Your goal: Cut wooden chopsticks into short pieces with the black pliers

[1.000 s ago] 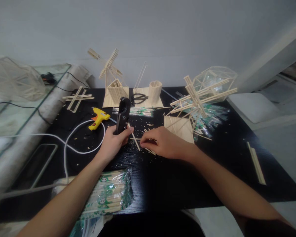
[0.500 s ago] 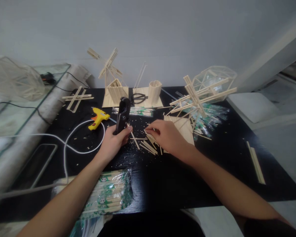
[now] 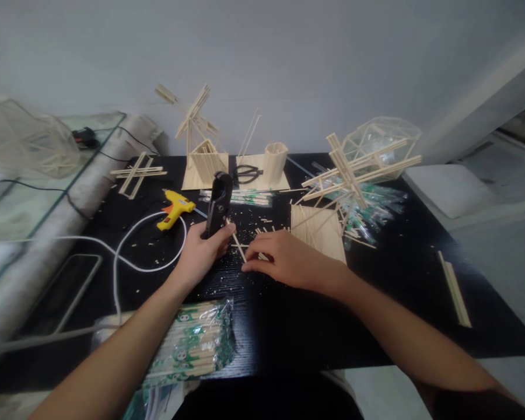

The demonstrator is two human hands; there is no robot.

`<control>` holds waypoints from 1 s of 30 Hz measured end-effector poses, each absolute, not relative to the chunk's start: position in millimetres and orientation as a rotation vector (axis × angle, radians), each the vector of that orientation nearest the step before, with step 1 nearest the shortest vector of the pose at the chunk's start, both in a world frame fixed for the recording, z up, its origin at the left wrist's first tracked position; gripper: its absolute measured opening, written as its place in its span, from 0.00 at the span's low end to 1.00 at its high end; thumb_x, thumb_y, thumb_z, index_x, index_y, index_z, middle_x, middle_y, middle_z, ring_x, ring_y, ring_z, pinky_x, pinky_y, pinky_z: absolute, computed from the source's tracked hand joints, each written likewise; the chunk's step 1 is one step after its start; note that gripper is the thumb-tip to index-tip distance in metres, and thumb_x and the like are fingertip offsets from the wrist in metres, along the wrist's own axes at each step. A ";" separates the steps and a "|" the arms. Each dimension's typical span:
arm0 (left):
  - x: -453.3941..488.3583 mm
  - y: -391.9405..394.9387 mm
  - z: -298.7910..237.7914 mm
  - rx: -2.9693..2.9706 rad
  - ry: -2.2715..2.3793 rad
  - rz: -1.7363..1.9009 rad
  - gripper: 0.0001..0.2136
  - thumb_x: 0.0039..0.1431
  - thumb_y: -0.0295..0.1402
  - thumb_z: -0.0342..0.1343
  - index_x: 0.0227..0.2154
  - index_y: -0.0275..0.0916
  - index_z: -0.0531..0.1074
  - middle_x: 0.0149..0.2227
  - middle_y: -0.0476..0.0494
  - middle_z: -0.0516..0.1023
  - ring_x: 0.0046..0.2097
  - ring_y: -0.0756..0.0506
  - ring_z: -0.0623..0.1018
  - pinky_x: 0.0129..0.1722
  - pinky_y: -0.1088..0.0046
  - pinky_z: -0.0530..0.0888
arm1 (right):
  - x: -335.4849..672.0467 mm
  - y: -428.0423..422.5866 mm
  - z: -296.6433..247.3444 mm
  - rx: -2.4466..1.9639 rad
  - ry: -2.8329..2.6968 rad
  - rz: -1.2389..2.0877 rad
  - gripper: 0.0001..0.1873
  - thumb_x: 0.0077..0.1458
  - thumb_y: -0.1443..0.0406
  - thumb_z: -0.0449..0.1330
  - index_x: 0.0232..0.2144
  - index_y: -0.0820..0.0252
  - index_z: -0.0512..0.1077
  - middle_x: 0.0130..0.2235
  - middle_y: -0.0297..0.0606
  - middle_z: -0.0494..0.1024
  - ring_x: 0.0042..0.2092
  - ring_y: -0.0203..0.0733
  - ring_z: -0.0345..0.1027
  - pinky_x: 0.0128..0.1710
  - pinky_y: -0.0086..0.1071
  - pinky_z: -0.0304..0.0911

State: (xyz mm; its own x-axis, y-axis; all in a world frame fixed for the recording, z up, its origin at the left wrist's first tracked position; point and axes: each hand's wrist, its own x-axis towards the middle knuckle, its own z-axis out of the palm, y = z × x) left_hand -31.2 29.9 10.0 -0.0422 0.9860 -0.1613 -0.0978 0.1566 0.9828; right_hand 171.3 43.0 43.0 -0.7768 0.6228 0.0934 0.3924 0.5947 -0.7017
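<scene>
My left hand (image 3: 205, 248) is closed around a black hand cutter (image 3: 219, 201) with a curved jaw, held upright. A thin wooden stick (image 3: 238, 245) slants down from beside its thumb. At the stick's lower end, the thumb and fingertips of my right hand (image 3: 284, 256) close in a pinch; the exact contact is small in the view. Cut short sticks (image 3: 263, 255) lie under and behind my right hand, which partly hides them.
A yellow glue gun (image 3: 175, 209) with a white cable lies left. Packaged sticks (image 3: 192, 344) rest at the near edge. Stick-built windmill models (image 3: 347, 175) and wooden bases (image 3: 324, 227) stand behind. Black-handled scissors (image 3: 247, 173) lie at the back, and a phone (image 3: 70, 291) at the left.
My right hand has moved left and toward me, from the pile of short sticks to the lower end of the stick. My left hand and the cutter have barely moved.
</scene>
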 end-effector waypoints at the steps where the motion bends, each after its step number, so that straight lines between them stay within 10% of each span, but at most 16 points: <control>1: -31.0 29.7 10.3 1.003 1.248 1.168 0.14 0.54 0.39 0.67 0.25 0.37 0.68 0.18 0.57 0.59 0.20 0.55 0.59 0.19 0.79 0.57 | 171.3 43.4 42.7 -0.814 -2.485 1.010 0.05 0.62 0.66 0.65 0.34 0.64 0.79 0.35 0.38 0.81 0.36 0.37 0.72 0.42 0.31 0.62; 13: -36.2 28.8 7.9 1.181 1.244 1.119 0.15 0.57 0.42 0.64 0.25 0.37 0.70 0.19 0.54 0.64 0.22 0.53 0.64 0.22 0.76 0.61 | 170.7 53.8 27.7 -0.972 -2.079 1.749 0.10 0.55 0.60 0.69 0.31 0.62 0.80 0.28 0.33 0.79 0.30 0.35 0.68 0.32 0.30 0.60; 22: -34.2 30.8 9.9 1.137 1.335 1.187 0.14 0.57 0.41 0.65 0.26 0.37 0.70 0.19 0.54 0.64 0.21 0.54 0.63 0.20 0.77 0.60 | 174.1 64.9 22.8 -1.139 -1.517 2.004 0.20 0.51 0.81 0.55 0.44 0.60 0.70 0.41 0.40 0.81 0.43 0.40 0.76 0.43 0.34 0.70; 30: -32.2 28.7 11.9 1.258 1.383 1.143 0.14 0.57 0.42 0.64 0.26 0.37 0.70 0.19 0.54 0.65 0.22 0.53 0.63 0.21 0.77 0.61 | 174.1 64.9 12.0 -1.077 -1.330 1.958 0.22 0.45 0.76 0.71 0.41 0.59 0.69 0.46 0.40 0.77 0.50 0.46 0.78 0.54 0.43 0.71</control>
